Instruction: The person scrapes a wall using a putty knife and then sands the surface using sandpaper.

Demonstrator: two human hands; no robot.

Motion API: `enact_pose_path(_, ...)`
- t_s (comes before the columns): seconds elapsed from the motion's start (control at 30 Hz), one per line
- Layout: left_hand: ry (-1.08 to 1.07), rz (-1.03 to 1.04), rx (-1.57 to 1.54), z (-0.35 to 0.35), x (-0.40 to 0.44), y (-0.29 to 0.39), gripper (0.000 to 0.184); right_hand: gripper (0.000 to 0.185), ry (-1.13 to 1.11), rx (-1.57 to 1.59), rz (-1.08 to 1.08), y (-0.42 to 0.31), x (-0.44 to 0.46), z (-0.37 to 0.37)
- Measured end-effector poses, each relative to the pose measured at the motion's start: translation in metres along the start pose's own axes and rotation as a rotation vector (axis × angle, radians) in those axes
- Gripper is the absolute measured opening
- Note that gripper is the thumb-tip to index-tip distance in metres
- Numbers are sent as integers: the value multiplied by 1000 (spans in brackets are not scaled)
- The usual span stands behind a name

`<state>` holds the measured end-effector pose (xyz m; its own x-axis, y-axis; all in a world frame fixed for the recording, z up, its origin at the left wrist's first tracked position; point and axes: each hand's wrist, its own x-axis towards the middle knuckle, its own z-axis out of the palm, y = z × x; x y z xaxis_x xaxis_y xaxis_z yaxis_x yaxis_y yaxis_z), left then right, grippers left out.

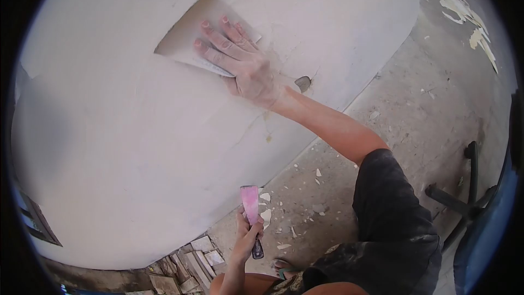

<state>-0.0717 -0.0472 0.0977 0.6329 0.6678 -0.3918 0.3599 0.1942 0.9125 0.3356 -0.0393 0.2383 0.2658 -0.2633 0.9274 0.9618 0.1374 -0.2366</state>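
My right hand presses a sheet of sandpaper flat against the pale plastered wall. Its fingers lie spread over the sheet, with white dust on the fingertips and knuckles. The sheet's far edge curls a little off the wall, and part of it is hidden beneath the hand. Lower down, near the foot of the wall, my left hand is wrapped round the dark handle of a putty knife. The knife's pink blade points up and away from the hand, apart from the wall.
A small dark hole and fine cracks mark the wall near my right wrist. Paint flakes litter the concrete floor. Bigger peelings lie at upper right, a chair base at right, and stacked broken pieces at lower left.
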Motion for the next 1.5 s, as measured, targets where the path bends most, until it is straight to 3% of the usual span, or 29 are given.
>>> enact_pose_path(0.17,70,-4,-7,2,-5,12,62,39,-440,80,-389,-5,-17,-8)
enact_pose_path(0.23,72,-9,-17,-5,-9,11,63,35,-128,-121,-245,52,10,-13)
enact_pose_path(0.33,58,-26,-16,-8,-10,8,61,36,64,20,94,42,12,5)
enact_pose_path(0.37,48,-23,-17,-7,-9,7,60,34,86,-33,101,16,-4,13)
enact_pose_path(0.43,26,-9,2,-10,-6,5,56,33,-165,6,-70,-15,-75,14)
enact_pose_path(0.53,42,73,9,-11,1,6,51,36,-216,-69,-233,-17,-59,0)
enact_pose_path(0.63,7,82,-4,-8,-1,-6,49,43,-6,-15,-111,-7,32,2)
enact_pose_path(0.77,-14,41,15,-9,12,-9,47,47,63,-4,-159,1,27,15)
enact_pose_path(0.87,-57,107,-31,-13,19,-18,49,47,-394,-72,-262,5,-68,-51)
enact_pose_path(0.9,-50,95,-30,-9,21,-21,48,47,-541,-139,-302,-5,-62,-66)
enact_pose_path(1.1,-95,-17,-16,-9,43,-16,54,41,-150,13,-171,-10,30,7)
enact_pose_path(1.2,-89,17,1,-14,41,-17,57,43,-231,-21,-36,-15,-52,-18)
enact_pose_path(1.3,-20,12,21,-13,38,-16,52,45,-388,-59,-58,-1,-101,-47)
enact_pose_path(1.47,-75,-42,46,-5,45,-25,72,37,-39,-8,-127,11,15,4)
enact_pose_path(1.5,-81,-44,78,-2,48,-25,75,40,-96,29,-94,15,23,1)
